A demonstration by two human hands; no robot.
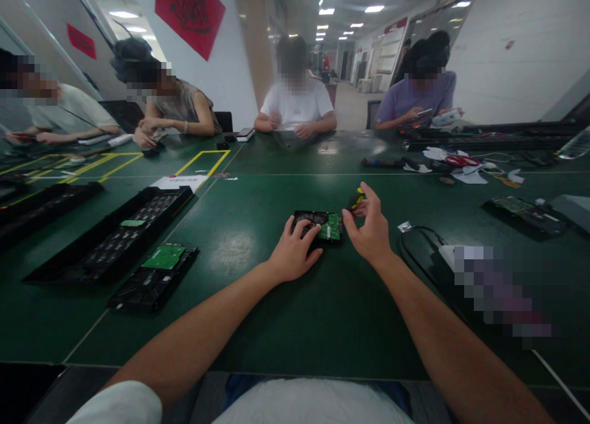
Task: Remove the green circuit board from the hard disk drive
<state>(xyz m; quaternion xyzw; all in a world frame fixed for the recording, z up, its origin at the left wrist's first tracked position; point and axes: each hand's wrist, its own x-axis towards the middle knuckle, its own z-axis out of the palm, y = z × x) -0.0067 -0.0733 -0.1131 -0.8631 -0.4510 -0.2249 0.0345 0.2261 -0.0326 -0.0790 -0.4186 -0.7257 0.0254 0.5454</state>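
Near the desk's left edge, long black plastic tray (92,252) with small green card (133,223) inside. At desk centre, left hand (295,252) released, fingers spread on black metal hard drive (318,222). Just right, right hand (371,230) pinching small yellow-and-black tool (358,198).

One head-worn camera looks forward and down (wide, close) across the green table (332,325).

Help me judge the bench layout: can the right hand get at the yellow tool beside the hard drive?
Probably yes. The right hand hovers open right beside the yellow tool, fingers almost on it, nothing between them. The left hand rests on the hard drive, clear of that path.
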